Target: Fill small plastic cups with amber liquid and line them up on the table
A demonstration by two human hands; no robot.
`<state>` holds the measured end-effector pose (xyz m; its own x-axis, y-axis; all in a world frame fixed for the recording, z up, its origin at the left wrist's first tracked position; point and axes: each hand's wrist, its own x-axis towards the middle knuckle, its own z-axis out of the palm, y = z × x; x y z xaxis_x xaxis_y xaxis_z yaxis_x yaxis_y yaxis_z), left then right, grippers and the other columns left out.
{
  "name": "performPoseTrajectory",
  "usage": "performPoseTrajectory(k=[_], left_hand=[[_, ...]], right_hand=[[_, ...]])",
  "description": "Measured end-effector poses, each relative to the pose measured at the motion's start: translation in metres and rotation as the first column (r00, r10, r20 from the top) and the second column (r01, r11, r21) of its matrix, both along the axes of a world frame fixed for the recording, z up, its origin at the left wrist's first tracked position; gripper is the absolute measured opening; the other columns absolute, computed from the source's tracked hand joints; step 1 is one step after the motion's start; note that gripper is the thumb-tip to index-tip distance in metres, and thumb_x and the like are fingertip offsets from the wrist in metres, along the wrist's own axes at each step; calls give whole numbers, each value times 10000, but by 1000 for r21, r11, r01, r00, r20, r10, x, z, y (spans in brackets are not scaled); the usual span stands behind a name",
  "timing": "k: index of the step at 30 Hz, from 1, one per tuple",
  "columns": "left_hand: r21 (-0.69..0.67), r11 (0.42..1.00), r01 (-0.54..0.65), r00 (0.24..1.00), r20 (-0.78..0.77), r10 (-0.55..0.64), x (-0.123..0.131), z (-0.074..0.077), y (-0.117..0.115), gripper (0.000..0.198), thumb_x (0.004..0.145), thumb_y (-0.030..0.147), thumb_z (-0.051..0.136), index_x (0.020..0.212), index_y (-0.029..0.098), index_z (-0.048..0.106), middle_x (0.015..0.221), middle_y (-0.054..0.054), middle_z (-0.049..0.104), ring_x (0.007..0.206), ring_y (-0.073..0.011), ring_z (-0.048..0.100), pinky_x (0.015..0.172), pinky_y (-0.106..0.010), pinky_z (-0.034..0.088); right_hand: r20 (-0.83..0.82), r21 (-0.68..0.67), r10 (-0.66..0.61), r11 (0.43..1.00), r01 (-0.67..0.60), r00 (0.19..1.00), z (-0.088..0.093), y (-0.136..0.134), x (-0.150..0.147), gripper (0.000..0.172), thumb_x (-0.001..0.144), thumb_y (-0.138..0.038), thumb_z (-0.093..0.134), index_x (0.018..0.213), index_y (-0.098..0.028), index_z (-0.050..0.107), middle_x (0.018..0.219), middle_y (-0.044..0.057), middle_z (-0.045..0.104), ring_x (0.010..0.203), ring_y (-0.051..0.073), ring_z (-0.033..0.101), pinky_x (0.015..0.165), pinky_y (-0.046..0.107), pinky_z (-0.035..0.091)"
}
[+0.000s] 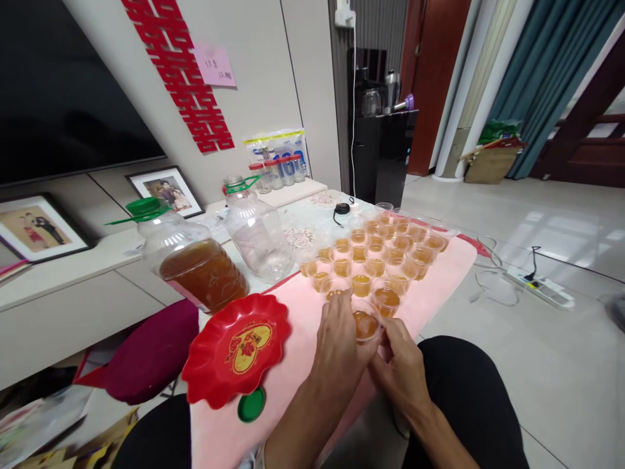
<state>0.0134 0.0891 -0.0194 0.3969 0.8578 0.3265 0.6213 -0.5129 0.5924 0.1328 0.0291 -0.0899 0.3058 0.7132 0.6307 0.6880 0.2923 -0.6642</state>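
Both of my hands hold one small clear cup of amber liquid [365,324] just above the pink cloth [434,286]. My left hand [339,345] wraps its left side and my right hand [398,365] pinches its right side. Right behind the cup, several more filled small cups [378,257] stand in rows on the cloth. A large plastic jug with a green cap [190,257], partly full of amber liquid, stands at the left. An empty clear jug [256,231] stands beside it.
A red scalloped plate [234,348] and a green lid [252,404] lie on the cloth to the left of my hands. Framed photos and a television stand along the wall at the left. A power strip [540,285] lies on the tiled floor at the right.
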Motion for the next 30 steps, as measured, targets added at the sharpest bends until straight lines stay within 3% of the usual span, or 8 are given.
performPoseTrajectory(k=[4, 10, 16, 21, 30], left_hand=[[39, 999, -2, 1000, -28, 3, 3, -5, -2, 678, 741, 188, 734, 1359, 132, 461, 1365, -207, 570, 1314, -383, 531, 1114, -565, 470], [-15, 1000, 19, 1000, 18, -19, 3, 2, -3, 438, 831, 231, 706, 1230, 172, 535, 1188, -120, 579, 1157, -292, 596, 996, -475, 549], [0, 1000, 22, 996, 88, -21, 1, 0, -3, 508, 833, 207, 722, 1287, 181, 495, 1166, -98, 581, 1131, -250, 601, 976, -413, 556], [72, 997, 12, 990, 142, -22, 2, -8, -3, 497, 824, 189, 732, 1269, 187, 512, 1130, -84, 598, 1101, -238, 622, 953, -381, 563], [100, 995, 1, 987, 162, -17, 0, -16, -3, 519, 850, 232, 703, 1317, 166, 484, 1179, -119, 605, 1128, -266, 622, 957, -431, 566]], right_hand=[[-26, -29, 1, 1000, -2, 1000, 0, 0, -1, 307, 981, -218, 508, 1280, -208, 579, 1015, 45, 576, 880, 189, 578, 730, 292, 492], [-15, -62, -14, 998, 13, 1000, -3, 0, 0, 301, 990, -266, 551, 1285, -212, 574, 1003, 39, 564, 869, 192, 566, 721, 298, 481], [-11, -74, -61, 995, 60, 998, -6, 1, -1, 298, 1010, -305, 537, 1284, -194, 573, 963, 38, 559, 811, 189, 551, 681, 298, 463], [-3, -45, -87, 995, 86, 996, -6, 4, -2, 279, 1021, -292, 511, 1253, -161, 595, 998, 65, 579, 856, 200, 573, 756, 321, 495], [52, -19, -100, 995, 101, 994, -4, 6, 0, 339, 1018, -316, 526, 1315, -162, 572, 1009, 65, 589, 832, 197, 582, 722, 307, 508]])
